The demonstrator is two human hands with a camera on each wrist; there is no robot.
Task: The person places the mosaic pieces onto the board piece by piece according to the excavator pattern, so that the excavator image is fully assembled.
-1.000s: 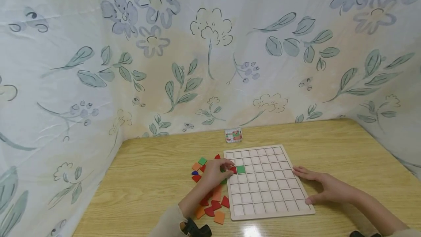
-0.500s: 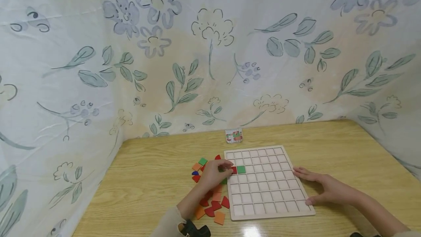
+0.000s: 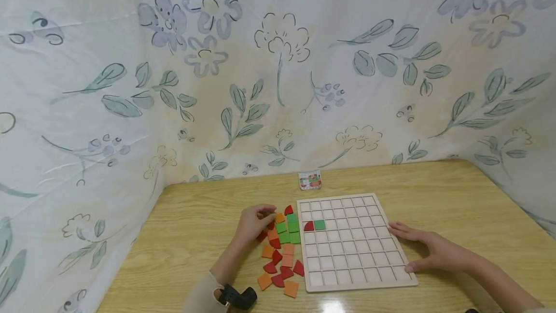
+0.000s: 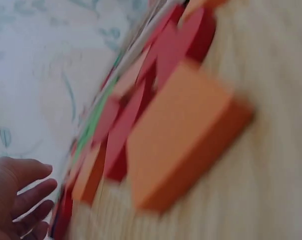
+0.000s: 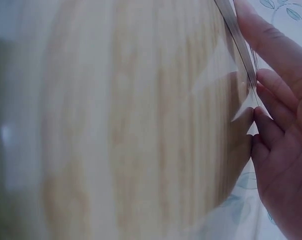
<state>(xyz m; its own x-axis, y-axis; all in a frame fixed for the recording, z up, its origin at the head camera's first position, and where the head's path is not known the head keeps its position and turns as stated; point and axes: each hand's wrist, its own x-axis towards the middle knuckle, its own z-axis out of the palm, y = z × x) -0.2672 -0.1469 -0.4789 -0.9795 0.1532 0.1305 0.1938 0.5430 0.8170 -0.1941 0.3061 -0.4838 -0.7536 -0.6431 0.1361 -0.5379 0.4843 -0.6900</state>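
Observation:
A pale wooden grid board (image 3: 354, 255) lies on the table, a red quarter-round piece (image 3: 309, 226) and a green square (image 3: 319, 225) side by side in cells near its left edge. To its left spreads a pile of loose flat pieces, with green squares (image 3: 294, 227), orange squares (image 3: 291, 289) and red quarter-rounds (image 3: 286, 272). My left hand (image 3: 254, 222) is over the pile's far left part, fingers loosely bent and nothing seen between them; it covers some pieces. Thumb and straight fingers of my right hand (image 3: 427, 250) rest against the board's right edge.
Behind the board, close to the back edge of the table, lies a small card (image 3: 310, 180) printed with a coloured pattern. A floral cloth (image 3: 278, 86) hangs around the table's back and sides.
My left hand has left the red quarter-round piece on the board and moved left over the pile, uncovering the green squares. The right hand stays at the board's edge.

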